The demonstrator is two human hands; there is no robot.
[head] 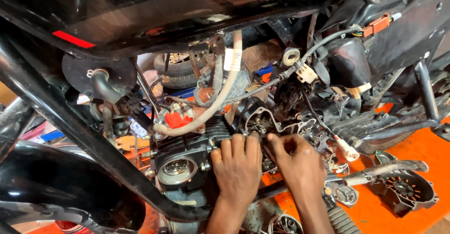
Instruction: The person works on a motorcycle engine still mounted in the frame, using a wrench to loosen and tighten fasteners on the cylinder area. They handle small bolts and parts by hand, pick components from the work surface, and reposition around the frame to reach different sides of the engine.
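Left hand (238,166) laid flat, fingers together, on engine (197,145); right hand (295,161) curled at open crankcase edge (262,117), grip unclear; room hemmed by frame tube (70,121).

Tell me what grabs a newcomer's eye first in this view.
Two bare hands meet at the centre bottom, the left hand and the right hand, fingers pressed against the opened black motorcycle engine. A cream hose curves over the engine past a red cap. At lower right, a removed black engine cover lies on the bright orange floor.
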